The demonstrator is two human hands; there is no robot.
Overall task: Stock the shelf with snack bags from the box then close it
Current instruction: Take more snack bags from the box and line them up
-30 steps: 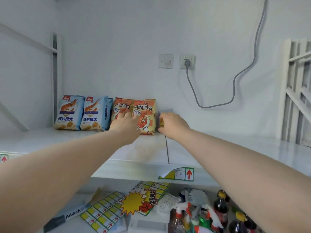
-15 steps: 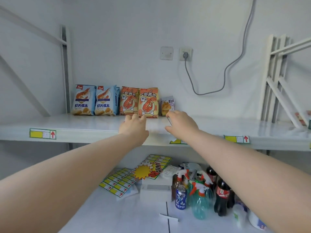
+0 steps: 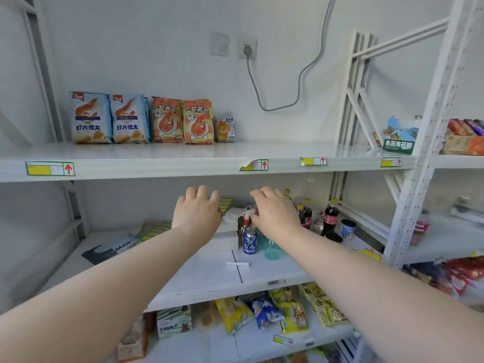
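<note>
Snack bags (image 3: 167, 119): two blue, two orange, one small.

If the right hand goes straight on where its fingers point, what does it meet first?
Probably the spray bottle, its head just beside the right hand; depth is unclear.

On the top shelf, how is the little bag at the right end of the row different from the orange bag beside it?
The little bag is clearly shorter and narrower than the orange bag. The little bag is pale with a yellow snack pictured; the orange bag shows a red shrimp cartoon. Both stand upright at the back of the top shelf.
</note>
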